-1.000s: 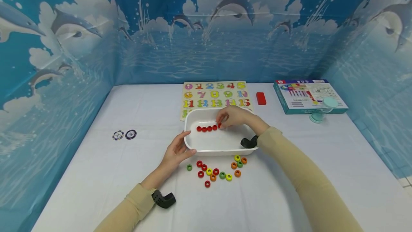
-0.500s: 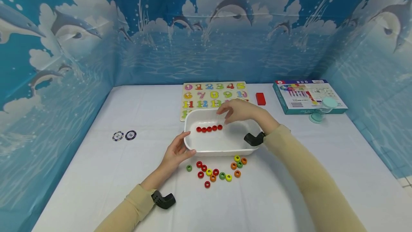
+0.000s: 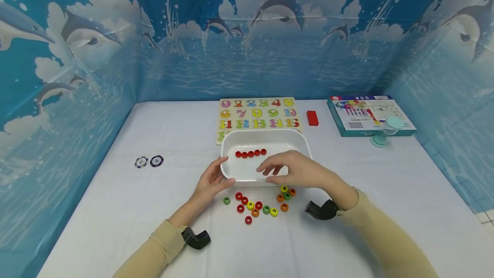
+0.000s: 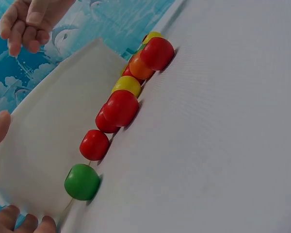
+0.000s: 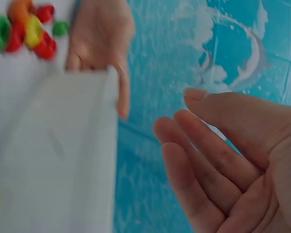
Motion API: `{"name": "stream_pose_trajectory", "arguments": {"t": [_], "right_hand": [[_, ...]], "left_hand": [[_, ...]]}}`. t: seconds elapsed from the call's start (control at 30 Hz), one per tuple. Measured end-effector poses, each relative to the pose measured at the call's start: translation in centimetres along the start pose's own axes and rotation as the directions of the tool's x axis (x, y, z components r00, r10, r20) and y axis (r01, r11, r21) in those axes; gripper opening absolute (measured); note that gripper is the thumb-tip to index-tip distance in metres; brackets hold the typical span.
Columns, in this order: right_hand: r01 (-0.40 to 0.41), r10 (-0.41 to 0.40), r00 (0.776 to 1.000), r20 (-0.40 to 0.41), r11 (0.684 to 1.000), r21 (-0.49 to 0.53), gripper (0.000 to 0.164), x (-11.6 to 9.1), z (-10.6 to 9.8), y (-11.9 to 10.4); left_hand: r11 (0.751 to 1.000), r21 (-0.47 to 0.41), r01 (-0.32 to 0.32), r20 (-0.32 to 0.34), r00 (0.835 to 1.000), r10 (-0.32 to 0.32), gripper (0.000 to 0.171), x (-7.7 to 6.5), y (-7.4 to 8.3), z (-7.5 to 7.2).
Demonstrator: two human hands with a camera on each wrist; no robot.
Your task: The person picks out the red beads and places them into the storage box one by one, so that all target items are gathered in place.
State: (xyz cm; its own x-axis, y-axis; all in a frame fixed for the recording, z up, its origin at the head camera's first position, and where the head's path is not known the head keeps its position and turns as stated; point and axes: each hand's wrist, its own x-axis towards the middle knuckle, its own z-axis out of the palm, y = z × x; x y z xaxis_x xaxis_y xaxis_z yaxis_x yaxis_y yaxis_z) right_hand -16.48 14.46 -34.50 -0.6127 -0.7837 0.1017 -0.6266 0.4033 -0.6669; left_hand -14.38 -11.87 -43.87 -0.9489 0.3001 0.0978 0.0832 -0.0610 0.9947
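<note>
A white plastic tray [image 3: 243, 170] stands at the middle of the table. Several red beads [image 3: 251, 154] lie in a row inside it. My left hand [image 3: 208, 185] holds the tray's left end, thumb at the front wall and fingers at the side. Over the tray's front rim hovers my right hand [image 3: 297, 168], its fingers loosely bent and nothing between them in the right wrist view. Loose red, yellow, green and orange beads [image 3: 259, 205] are scattered on the cloth in front; the left wrist view has a green bead [image 4: 82, 182] closest.
Behind the tray lies a number puzzle board [image 3: 256, 113], partly covered by it. A red block [image 3: 312, 118] is to its right. At the back right are a flat box [image 3: 351, 125] and a small sand timer [image 3: 387, 131]. Two poker chips [image 3: 156, 161] lie at left.
My right hand has let go of the last red bead in the row, lifted away, then come back toward me over the front rim. The left hand stays at the tray.
</note>
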Motion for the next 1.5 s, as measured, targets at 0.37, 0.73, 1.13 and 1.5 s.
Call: {"name": "stream_pose_trajectory", "arguments": {"t": [0.37, 0.73, 1.13, 1.5], "right_hand": [[0.001, -0.002, 1.000, -0.010, 0.998, -0.071, 0.027, -1.9, 7.0, 1.6], [-0.044, 0.037, 0.998, -0.049, 0.988, -0.150, 0.026, -1.8, 8.8, 2.5], [-0.070, 0.070, 0.998, -0.008, 0.993, -0.091, 0.021, -1.8, 7.0, 1.1], [0.085, -0.087, 0.994, -0.065, 0.996, -0.032, 0.027, 2.7, -1.9, -1.5]], "left_hand": [[1.000, 0.023, 0.002, -0.005, 1.000, -0.002, 0.062, 0.1, 0.3, 0.1], [1.000, 0.018, -0.001, 0.001, 1.000, 0.001, 0.060, 0.1, 0.2, 0.1], [1.000, 0.023, 0.006, 0.001, 1.000, -0.006, 0.062, 0.0, 0.3, 0.3], [1.000, 0.016, 0.021, 0.000, 1.000, -0.021, 0.064, 0.0, 0.0, 0.0]]}}
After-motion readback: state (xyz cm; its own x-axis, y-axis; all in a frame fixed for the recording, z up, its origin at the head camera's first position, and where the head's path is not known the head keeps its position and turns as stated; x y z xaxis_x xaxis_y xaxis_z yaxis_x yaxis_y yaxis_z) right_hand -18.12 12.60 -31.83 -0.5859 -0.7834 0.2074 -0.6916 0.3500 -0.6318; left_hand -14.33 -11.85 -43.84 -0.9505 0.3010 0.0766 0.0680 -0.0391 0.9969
